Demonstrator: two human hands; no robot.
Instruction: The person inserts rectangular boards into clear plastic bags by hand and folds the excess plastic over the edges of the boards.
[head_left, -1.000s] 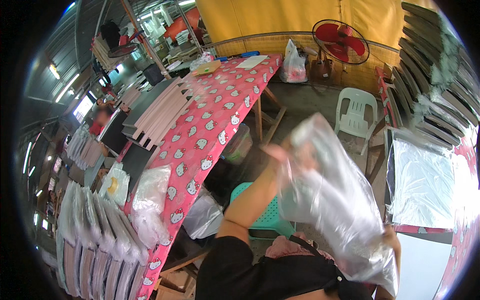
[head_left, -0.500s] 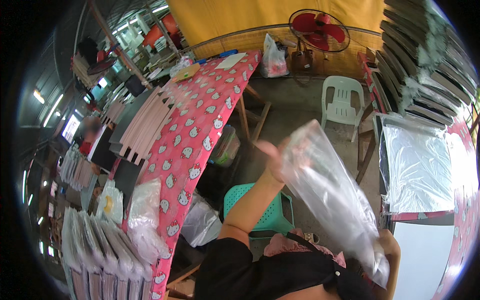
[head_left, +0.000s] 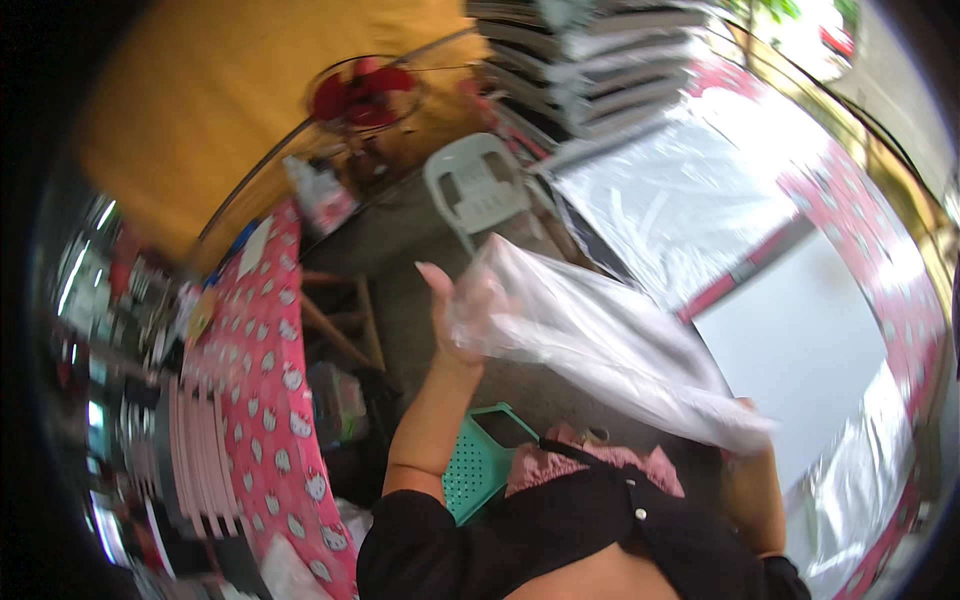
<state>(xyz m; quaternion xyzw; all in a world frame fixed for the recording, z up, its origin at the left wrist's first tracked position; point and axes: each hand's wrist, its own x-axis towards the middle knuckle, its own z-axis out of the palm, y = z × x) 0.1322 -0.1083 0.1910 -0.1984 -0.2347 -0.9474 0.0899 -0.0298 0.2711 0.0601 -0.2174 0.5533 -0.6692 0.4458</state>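
Note:
A long clear plastic bag (head_left: 610, 330) stretches across in front of me, slanting down from left to right. My left hand (head_left: 465, 310) is at its upper left end, thumb stuck out and apart. The other fingers show blurrily through the film, spread rather than curled. My right hand (head_left: 752, 445) holds the bag's lower right end, its fingers mostly hidden behind the film. Below and right of the bag lies a pale flat board (head_left: 800, 340) on the right-hand table. Beyond it is a plastic-wrapped panel (head_left: 670, 200).
Stacked wrapped panels (head_left: 590, 70) rise at the back right. A white plastic chair (head_left: 480, 185) stands ahead, with a red fan (head_left: 365, 95) behind. Left is a table with a pink patterned cover (head_left: 265, 400), bearing pale stacked pieces (head_left: 205, 450). A green stool (head_left: 475, 465) is beside me.
My view has swung to the right, bringing the right-hand table further in. The bag has turned to lie flatter, and both hands still stay at its ends.

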